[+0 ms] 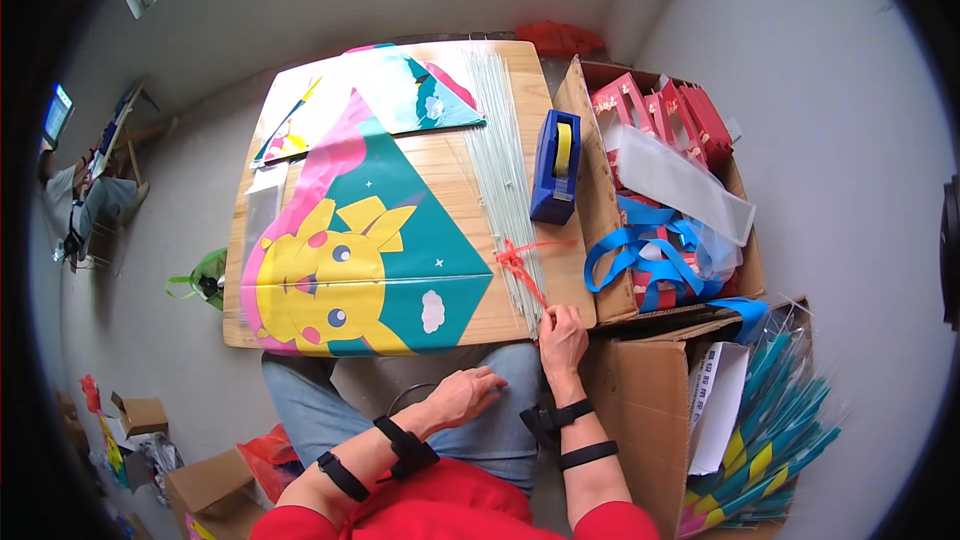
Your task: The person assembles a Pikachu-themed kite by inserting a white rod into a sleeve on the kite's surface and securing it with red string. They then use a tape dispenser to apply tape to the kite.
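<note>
At the table's near right edge, my right hand [563, 338] is closed around the near ends of thin pale rods [500, 170]. Red plastic ribbon [517, 265] ties the bundle near that end. My left hand [466, 396] hovers over my lap, its fingers loosely stretched out and holding nothing. Before me a diamond-shaped kite sheet [415, 230] lies flat, green and pink with a yellow cartoon animal. Beyond it, another folded kite sheet [385, 90] shows its white back.
Right of the rods stands a blue tape dispenser [556, 170] with yellow tape. A cardboard box [580, 130] beside the wooden table [560, 290] holds red packs and blue straps. Nearer, another box [635, 410] holds rolled kites [765, 430]. Someone sits at far left [95, 200].
</note>
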A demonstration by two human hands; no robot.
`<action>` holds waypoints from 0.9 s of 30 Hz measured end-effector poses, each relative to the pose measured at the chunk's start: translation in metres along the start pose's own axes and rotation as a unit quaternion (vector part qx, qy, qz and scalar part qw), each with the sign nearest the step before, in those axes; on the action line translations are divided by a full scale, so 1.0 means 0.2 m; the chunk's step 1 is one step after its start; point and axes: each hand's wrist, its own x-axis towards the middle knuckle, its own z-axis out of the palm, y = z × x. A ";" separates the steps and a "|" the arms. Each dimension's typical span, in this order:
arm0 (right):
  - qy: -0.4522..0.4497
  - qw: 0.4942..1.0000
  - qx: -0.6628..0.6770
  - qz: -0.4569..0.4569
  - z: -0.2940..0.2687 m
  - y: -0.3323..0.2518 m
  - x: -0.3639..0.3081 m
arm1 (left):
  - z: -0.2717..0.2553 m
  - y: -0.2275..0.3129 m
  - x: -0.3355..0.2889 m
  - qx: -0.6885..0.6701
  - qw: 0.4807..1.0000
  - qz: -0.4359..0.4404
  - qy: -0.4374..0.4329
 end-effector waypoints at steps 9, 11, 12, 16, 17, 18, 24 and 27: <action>0.008 0.997 0.079 0.021 -0.01 0.00 0.00 | 0.00 -0.03 -0.01 0.011 1.000 -0.003 -0.004; 0.022 0.993 0.080 0.085 -0.02 0.03 0.03 | 0.02 -0.03 -0.02 0.003 1.000 -0.007 -0.004; -0.027 0.993 0.067 0.095 -0.05 0.01 0.05 | 0.00 -0.03 -0.02 -0.003 1.000 -0.012 -0.005; -0.006 0.999 0.024 0.042 -0.05 -0.02 0.10 | 0.00 -0.02 -0.02 -0.005 1.000 -0.011 -0.003; 0.034 0.999 0.027 0.021 -0.04 -0.04 0.12 | -0.01 -0.02 -0.02 0.000 1.000 -0.011 -0.004; 0.070 0.997 0.031 0.000 -0.03 -0.06 0.13 | -0.01 -0.02 -0.03 0.002 1.000 -0.015 0.000; -0.030 0.999 0.038 -0.011 0.07 -0.18 0.27 | 0.01 -0.03 -0.03 -0.010 1.000 -0.017 0.020; -0.057 0.998 -0.011 0.021 0.16 -0.15 0.31 | 0.00 -0.02 -0.04 -0.008 0.999 -0.026 0.016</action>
